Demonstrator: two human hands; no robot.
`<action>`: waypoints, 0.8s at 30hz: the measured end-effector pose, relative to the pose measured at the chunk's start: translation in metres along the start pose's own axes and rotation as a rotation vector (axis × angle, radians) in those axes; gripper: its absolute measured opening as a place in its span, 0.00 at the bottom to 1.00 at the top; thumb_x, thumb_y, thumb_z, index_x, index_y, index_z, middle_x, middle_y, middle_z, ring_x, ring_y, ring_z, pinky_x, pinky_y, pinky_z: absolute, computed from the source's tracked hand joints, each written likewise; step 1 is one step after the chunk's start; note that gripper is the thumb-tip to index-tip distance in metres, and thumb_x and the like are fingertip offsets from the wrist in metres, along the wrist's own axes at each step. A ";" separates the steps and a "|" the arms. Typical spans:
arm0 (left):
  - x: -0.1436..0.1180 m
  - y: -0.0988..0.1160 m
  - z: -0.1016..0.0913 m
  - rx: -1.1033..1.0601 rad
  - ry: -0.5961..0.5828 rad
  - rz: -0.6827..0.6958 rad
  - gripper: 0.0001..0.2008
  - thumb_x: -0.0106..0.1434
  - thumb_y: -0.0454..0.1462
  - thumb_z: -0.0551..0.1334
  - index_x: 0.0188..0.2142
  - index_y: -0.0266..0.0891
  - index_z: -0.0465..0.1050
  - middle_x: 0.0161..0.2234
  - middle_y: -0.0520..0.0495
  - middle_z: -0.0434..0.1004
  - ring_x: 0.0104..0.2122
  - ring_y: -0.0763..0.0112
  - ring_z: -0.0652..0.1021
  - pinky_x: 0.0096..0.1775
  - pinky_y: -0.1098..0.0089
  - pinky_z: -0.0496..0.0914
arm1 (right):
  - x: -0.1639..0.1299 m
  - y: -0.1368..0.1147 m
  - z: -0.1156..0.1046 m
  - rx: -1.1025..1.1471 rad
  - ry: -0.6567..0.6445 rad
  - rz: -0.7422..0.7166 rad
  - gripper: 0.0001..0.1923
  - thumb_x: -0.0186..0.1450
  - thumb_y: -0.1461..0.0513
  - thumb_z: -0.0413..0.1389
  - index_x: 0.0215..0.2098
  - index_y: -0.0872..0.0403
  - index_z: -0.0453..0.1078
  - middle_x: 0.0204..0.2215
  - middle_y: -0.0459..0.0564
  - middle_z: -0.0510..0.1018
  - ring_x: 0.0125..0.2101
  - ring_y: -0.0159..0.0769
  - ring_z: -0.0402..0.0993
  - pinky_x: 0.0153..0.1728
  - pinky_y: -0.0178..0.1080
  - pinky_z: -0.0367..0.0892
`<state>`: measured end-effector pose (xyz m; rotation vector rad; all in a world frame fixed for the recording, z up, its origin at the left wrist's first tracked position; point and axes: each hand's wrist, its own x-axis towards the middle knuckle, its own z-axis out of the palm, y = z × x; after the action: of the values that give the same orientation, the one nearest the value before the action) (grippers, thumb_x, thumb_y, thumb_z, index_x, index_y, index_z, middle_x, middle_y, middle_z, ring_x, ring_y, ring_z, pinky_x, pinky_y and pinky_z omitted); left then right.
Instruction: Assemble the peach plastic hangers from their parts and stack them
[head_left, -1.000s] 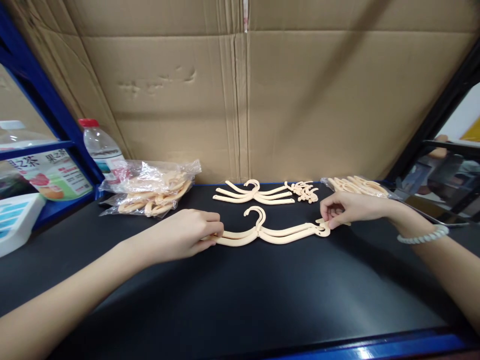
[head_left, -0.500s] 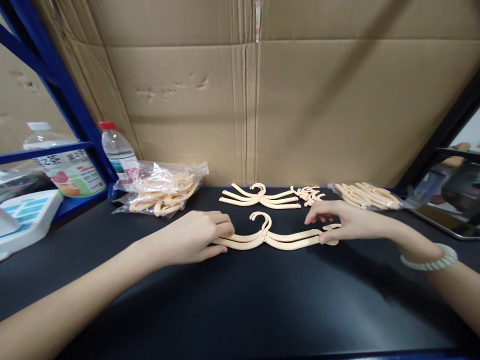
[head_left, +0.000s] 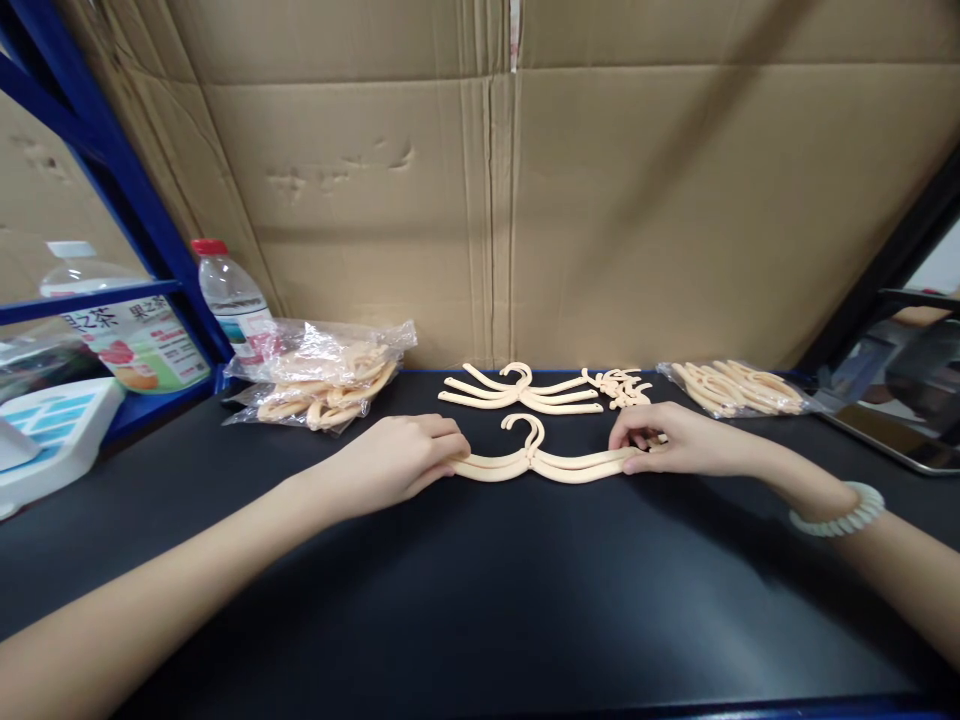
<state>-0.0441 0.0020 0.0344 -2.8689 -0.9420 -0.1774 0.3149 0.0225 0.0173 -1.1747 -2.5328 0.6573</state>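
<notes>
Two cream plastic hangers (head_left: 570, 468) lie nearly on top of each other on the dark table, hooks pointing away from me. My left hand (head_left: 401, 455) is closed around their left ends, thumb at the near side. At the right ends, my right hand (head_left: 675, 440) pinches the hangers between thumb and fingers. Its fingers partly hide a small cream piece there. Just behind lies another group of cream hanger parts (head_left: 521, 392) with fanned arms. A small pile of cream pieces (head_left: 619, 385) sits to the right of that group.
Clear bags of cream hanger parts (head_left: 330, 385) are heaped at the left, before a red-capped bottle (head_left: 232, 300). Another bagged set (head_left: 739, 388) lies at the back right. A cardboard wall (head_left: 375, 200) closes off the back; a blue frame (head_left: 105, 150) stands at left.
My right hand has moved left and closed onto the hangers' right ends. Both hangers now lie closer together and slightly farther from me, with my left hand still at their left ends.
</notes>
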 end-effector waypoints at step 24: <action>0.002 -0.005 0.007 -0.015 0.056 -0.017 0.09 0.60 0.32 0.54 0.39 0.40 0.69 0.38 0.48 0.73 0.36 0.67 0.74 0.37 0.71 0.66 | 0.002 -0.002 0.004 -0.059 0.097 -0.039 0.12 0.60 0.54 0.57 0.33 0.55 0.72 0.28 0.48 0.73 0.27 0.34 0.65 0.28 0.36 0.60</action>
<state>-0.0451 0.0078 0.0284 -2.8542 -0.9595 -0.2659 0.3106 0.0222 0.0151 -1.1443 -2.5026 0.5067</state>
